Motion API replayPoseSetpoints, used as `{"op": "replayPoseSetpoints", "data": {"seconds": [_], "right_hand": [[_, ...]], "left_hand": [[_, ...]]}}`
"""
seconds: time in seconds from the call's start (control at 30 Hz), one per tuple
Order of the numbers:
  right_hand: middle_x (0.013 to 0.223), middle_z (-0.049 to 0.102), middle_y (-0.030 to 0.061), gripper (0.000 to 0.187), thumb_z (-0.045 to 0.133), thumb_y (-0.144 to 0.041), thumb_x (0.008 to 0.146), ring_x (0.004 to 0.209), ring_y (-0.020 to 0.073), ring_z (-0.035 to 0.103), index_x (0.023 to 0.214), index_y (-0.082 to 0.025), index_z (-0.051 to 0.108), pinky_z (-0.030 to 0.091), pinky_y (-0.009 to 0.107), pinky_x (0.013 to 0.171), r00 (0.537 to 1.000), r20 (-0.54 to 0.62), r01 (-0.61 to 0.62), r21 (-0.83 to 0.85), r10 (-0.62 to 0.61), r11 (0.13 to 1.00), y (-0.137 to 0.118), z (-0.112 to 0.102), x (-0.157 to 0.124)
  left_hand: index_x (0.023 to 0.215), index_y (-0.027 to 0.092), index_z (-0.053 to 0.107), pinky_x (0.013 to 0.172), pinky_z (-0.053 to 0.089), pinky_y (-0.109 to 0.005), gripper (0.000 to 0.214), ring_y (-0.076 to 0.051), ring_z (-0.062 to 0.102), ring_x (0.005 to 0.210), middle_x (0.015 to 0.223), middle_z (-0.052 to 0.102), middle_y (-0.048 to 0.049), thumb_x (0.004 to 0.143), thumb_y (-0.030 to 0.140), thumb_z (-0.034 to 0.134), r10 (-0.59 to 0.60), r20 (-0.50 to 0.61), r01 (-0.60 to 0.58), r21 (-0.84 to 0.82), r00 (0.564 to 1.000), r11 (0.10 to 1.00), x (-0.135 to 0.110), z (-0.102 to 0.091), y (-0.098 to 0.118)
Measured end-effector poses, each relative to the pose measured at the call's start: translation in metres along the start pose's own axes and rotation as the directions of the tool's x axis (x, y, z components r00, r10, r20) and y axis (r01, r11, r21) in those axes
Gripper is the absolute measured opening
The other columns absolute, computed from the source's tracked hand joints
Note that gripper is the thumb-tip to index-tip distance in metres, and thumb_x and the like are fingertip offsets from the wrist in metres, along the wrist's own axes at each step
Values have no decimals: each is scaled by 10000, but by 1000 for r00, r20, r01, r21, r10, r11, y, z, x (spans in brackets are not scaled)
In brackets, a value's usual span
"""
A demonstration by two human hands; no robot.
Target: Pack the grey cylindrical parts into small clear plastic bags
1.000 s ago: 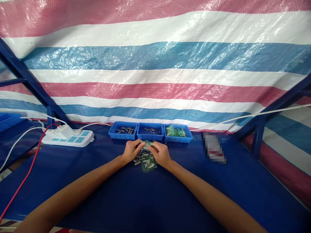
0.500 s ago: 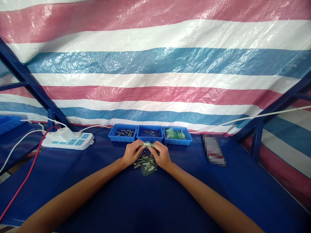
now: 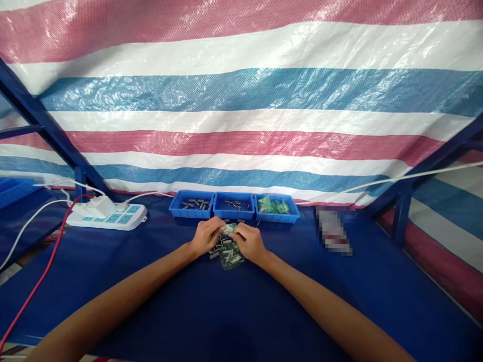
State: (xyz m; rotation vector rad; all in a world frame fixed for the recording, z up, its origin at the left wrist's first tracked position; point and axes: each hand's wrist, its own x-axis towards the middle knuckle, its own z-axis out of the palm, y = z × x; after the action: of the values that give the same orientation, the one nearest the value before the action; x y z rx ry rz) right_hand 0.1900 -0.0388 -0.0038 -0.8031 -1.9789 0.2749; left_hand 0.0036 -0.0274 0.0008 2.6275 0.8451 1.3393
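"What can you see of the person's body?"
"A left forearm (image 3: 132, 291) and a right forearm (image 3: 320, 296), both bare and slim, tapering smoothly to narrow wrists (image 3: 193, 248)."
"And the hands?"
"The left hand (image 3: 206, 235) and right hand (image 3: 251, 243) are bare too; their nails are too small to make out."

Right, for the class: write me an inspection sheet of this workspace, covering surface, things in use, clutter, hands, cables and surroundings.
Surface: blue table, metal parts lying mid-table.
Things in use: upper bag; lower bag with parts inside; trays of cylinders, pins and green bags.
Clutter: pixelated object, right; power strip, left.
Hands: left hand and right hand both pinch the upper bag.
Cables: red cable and white cables, left; white line, right.
Surroundings: striped sheet behind; blue frame either side.
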Motion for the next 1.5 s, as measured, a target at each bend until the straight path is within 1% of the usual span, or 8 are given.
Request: {"op": "replayPoseSetpoints", "data": {"seconds": [0.1,0.3,0.57,0.8,0.97,1.13,1.3,1.5], "right_hand": [[606,445,-6,289,443,-234,923,560,112,435,643,-175,486,337,236,551,995,-78,-64,3,64,998,0,-1,2],[603,480,3,282,481,-244,912,542,112,442,644,-174,537,346,237,534,995,-18,98,-56,-99,994,0,1,-2],[659,535,18,225,448,-213,919,605,124,504,757,-164,595,385,238,592,990,-107,-94,20,95,995,-1,-3,3],[614,489,4,232,462,-240,915,564,121,458,734,-171,589,376,244,574,986,-132,-100,21,102,995,-4,-5,4],[625,494,9,206,468,-238,910,568,125,460,755,-172,588,386,248,572,986,-142,-76,48,82,996,-5,-5,4],[642,490,12,194,469,-251,906,560,124,463,787,-175,601,407,246,551,992,-88,-84,65,90,994,-5,-6,4],[854,551,58,206,484,-254,897,654,133,528,1067,-176,570,460,247,582,990,-70,-112,113,120,987,-7,-8,4],[814,546,52,126,464,-245,905,670,137,524,907,-169,565,450,249,603,989,-95,-103,106,113,989,-7,-6,4]], "left_hand": [[864,152,558,573,389,-214,100,-120,520,646,735,570,-36,901,197,477,3,10,-3,-2,1000,1000,-1,3,1],[816,150,550,560,377,-214,143,-114,485,604,677,525,-19,910,215,464,-100,-56,101,15,993,995,1,3,-1],[878,145,572,587,396,-212,113,-124,535,666,736,577,-41,902,213,485,32,65,-32,-10,997,999,1,4,2],[942,148,558,546,402,-197,158,-90,499,570,781,576,-33,906,285,488,-205,34,207,-70,978,976,7,-1,8],[977,157,570,526,403,-193,163,-70,466,540,893,595,-52,889,286,522,-170,36,173,-96,985,980,9,-1,8],[958,155,566,538,407,-196,151,-79,473,562,845,582,-42,894,276,503,-190,37,193,-87,981,977,10,0,9],[947,152,557,537,409,-198,186,-76,470,557,861,581,-44,909,308,465,-222,82,228,-81,972,970,9,-1,8],[930,149,577,549,423,-204,188,-89,491,580,843,590,-45,902,313,488,-240,57,245,-115,969,963,9,-1,8]]}}
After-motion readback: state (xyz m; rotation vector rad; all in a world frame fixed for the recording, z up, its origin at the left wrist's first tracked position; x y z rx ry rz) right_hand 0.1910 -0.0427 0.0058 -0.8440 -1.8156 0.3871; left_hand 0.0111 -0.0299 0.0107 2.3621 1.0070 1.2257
